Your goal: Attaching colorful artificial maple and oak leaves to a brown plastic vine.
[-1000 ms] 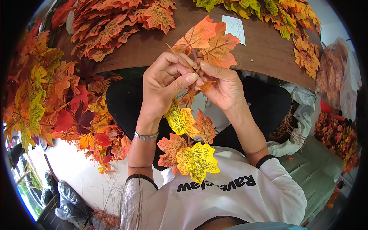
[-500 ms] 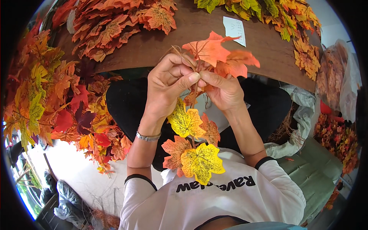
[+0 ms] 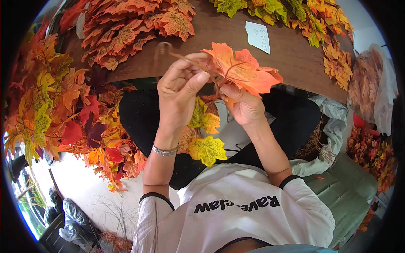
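Between my hands is an artificial maple leaf garland with a thin brown stem (image 3: 185, 58). Large orange leaves (image 3: 238, 67) spread at its top, and yellow and orange leaves (image 3: 207, 150) hang lower, over my lap. My right hand (image 3: 244, 105) pinches the stem just under the orange leaves. My left hand (image 3: 179, 86) has its fingers curled at the stem, the thumb lifted away from them. The stem's loose end sticks out to the left beyond those fingers and is blurred. Part of the stem between the hands is hidden by fingers and leaves.
Orange leaves (image 3: 126, 31) are piled on the brown table (image 3: 219, 31), with green and yellow ones (image 3: 274, 10) at the far right. A white paper (image 3: 257, 37) lies there. Leaf garlands (image 3: 71, 122) hang at left; a plastic bag of leaves (image 3: 367, 84) is at right.
The hands have drawn apart slightly, and my left thumb has come off the stem. The orange leaves have turned, and the hanging yellow leaves have moved up and left.
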The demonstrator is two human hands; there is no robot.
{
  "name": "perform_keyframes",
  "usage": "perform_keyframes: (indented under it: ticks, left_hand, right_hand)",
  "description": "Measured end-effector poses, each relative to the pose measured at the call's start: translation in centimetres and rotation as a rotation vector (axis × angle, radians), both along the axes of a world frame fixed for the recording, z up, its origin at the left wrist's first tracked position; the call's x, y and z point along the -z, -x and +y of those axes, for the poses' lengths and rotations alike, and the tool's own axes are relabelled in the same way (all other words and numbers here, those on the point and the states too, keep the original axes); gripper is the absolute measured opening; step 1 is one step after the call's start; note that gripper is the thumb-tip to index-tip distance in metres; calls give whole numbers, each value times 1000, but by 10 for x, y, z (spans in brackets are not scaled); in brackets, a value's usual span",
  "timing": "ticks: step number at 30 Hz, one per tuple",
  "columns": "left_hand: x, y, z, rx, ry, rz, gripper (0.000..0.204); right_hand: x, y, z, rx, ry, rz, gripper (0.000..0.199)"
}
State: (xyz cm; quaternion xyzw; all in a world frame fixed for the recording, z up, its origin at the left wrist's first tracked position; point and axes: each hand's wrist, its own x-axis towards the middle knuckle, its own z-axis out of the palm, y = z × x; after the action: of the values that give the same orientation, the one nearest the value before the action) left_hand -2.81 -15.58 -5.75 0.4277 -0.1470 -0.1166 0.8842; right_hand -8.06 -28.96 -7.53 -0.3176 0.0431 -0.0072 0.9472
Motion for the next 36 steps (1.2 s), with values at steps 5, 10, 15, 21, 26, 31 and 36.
perform_keyframes:
  ticks: [5, 10, 15, 21, 26, 31, 36]
  left_hand:
    - [0, 0, 6, 83, 102, 114, 16]
    - [-10, 8, 7, 198, 43, 118, 13]
    - [-5, 7, 3, 65, -69, -18, 15]
    - [-10, 9, 4, -101, -208, -109, 14]
    - [-19, 4, 0, -87, -284, -181, 20]
    - [-12, 3, -4, -83, -378, -206, 24]
    - [-18, -1, -14, -122, -447, -253, 32]
  right_hand:
    - [5, 3, 5, -38, -104, 71, 31]
    - [10, 5, 7, -200, -386, 163, 29]
    - [23, -3, -20, -320, -283, 134, 37]
    - [-29, -43, -119, -17, 744, -84, 24]
    - [-58, -87, -273, 448, 1025, 21, 15]
    - [-59, -115, -398, 718, 1254, 317, 12]
    - [-78, -138, -473, 948, 1267, 433, 15]
